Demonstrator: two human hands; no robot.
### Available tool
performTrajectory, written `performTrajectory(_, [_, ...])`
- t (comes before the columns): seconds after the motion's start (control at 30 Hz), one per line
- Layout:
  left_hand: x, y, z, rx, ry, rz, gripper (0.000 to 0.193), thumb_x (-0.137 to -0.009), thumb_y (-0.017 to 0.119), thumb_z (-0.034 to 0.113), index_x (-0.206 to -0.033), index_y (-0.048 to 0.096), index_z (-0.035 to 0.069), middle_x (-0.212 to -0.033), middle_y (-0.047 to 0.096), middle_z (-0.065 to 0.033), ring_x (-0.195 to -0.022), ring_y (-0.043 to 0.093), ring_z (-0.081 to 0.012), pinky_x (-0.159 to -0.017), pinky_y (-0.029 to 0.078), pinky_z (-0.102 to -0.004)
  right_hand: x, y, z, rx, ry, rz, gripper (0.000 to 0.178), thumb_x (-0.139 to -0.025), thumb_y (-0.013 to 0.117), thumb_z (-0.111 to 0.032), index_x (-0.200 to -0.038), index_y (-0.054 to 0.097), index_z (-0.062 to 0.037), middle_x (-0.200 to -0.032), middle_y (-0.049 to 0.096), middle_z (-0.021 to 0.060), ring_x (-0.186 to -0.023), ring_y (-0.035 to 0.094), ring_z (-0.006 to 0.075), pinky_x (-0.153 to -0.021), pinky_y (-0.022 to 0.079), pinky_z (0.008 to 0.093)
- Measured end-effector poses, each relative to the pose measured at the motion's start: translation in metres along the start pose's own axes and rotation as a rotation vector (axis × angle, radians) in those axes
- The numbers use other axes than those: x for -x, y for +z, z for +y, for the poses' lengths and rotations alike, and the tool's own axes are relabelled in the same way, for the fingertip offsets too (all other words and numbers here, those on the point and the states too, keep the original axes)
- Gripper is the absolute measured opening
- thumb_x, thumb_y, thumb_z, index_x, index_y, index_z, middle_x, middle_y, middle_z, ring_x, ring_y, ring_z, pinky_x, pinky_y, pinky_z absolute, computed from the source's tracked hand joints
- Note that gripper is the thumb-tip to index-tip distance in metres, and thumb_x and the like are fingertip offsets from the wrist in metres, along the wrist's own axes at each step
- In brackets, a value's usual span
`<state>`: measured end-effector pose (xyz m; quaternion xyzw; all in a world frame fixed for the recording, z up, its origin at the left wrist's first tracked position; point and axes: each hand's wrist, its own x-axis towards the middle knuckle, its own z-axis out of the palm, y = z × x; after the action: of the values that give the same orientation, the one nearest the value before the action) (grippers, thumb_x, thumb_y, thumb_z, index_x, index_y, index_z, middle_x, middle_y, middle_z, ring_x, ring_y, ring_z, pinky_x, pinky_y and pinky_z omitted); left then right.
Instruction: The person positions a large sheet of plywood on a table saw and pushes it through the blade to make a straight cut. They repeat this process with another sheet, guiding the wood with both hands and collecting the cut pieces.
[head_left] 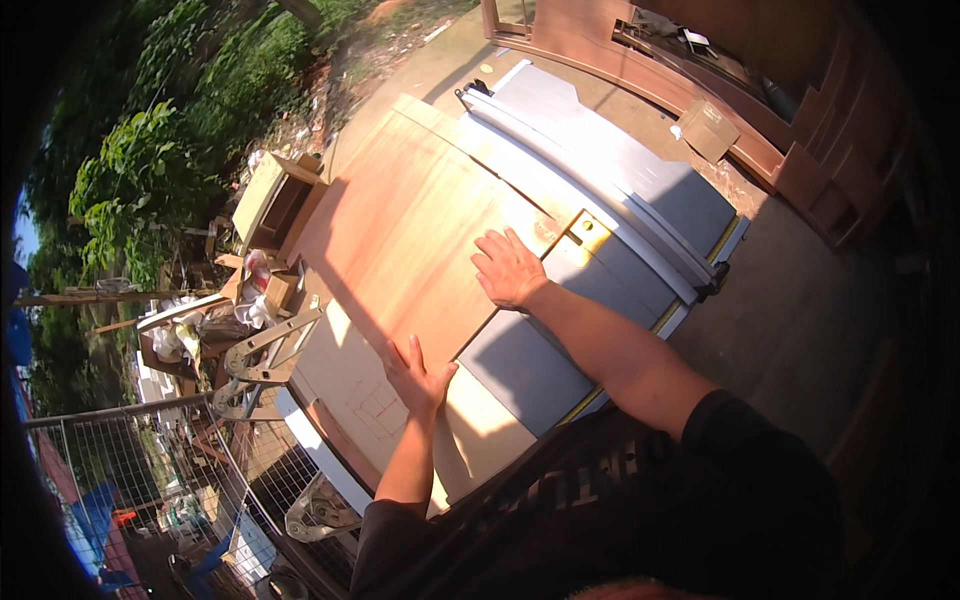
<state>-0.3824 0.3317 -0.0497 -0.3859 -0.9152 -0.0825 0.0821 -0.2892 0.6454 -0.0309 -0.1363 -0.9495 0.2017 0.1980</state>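
On my feed I see the left hand spread at the near edge of the plywood board, which lies on the worktop, the right hand spread atop it, and, leftward, an open wooden box, its shadowed contents unreadable.

Holding 2 bare forearms out ahead of the torso, setting the hands well apart. Extending the right arm from the lower right, slanting it up and leftward, with the right hand lying farther forward. Facing that palm downward, spreading its fingers slightly and pointing them toward the upper left. Holding the left forearm more steeply, nearly vertical in view, rising from the lower edge. Resting the left hand nearer the body, pointing its fingers upward, angling its thumb rightward, clear of them.
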Motion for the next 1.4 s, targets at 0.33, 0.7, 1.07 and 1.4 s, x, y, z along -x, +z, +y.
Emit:
performTrajectory(0.33, [-0.015,-0.020,0.020,-0.054,-0.210,-0.231,0.107,-0.062,0.083,0.064,-0.149,0.048,0.012,-0.160,0.021,-0.0269,-0.138,0.025,-0.0603,-0.112,0.028,-0.0675,-0.006,0.006,0.002,0.021,-0.003,-0.019,0.028,-0.094,0.060,-0.028,-0.116,0.063,-0.0105,-0.136,0.053,0.0101,-0.137,0.042,0.0295,-0.120,0.027,0.0507])
performTrajectory(0.7, [-0.107,-0.017,0.115,-0.039,-0.119,-0.358,0.110,-0.074,0.067,0.075,-0.160,0.029,0.018,-0.165,0.018,-0.0212,-0.149,0.011,-0.0553,-0.113,0.014,-0.0748,-0.030,0.009,0.002,0.023,-0.005,-0.020,0.020,-0.095,0.058,-0.021,-0.109,0.064,-0.0091,-0.131,0.056,0.0102,-0.134,0.046,0.0299,-0.117,0.031,0.0491])
performTrajectory(1.07, [-0.111,-0.021,0.117,-0.085,-0.075,-0.344,0.103,-0.078,0.061,0.077,-0.160,0.029,0.023,-0.166,0.020,-0.0158,-0.149,0.015,-0.0521,-0.114,0.017,-0.0726,-0.021,0.023,-0.003,-0.009,-0.077,0.253,0.011,-0.081,0.061,-0.007,-0.090,0.064,-0.0024,-0.112,0.063,0.0142,-0.110,0.059,0.0328,-0.096,0.049,0.0418])
performTrajectory(1.4, [-0.107,-0.017,0.113,-0.068,-0.097,-0.362,0.102,-0.080,0.057,0.077,-0.161,0.026,0.024,-0.167,0.018,-0.0157,-0.149,0.014,-0.0521,-0.114,0.015,-0.0727,0.036,-0.103,-0.058,-0.146,-0.323,0.392,0.013,-0.078,0.069,-0.003,-0.091,0.069,-0.0064,-0.082,0.064,0.0073,-0.075,0.063,0.0264,-0.068,0.050,0.0380])
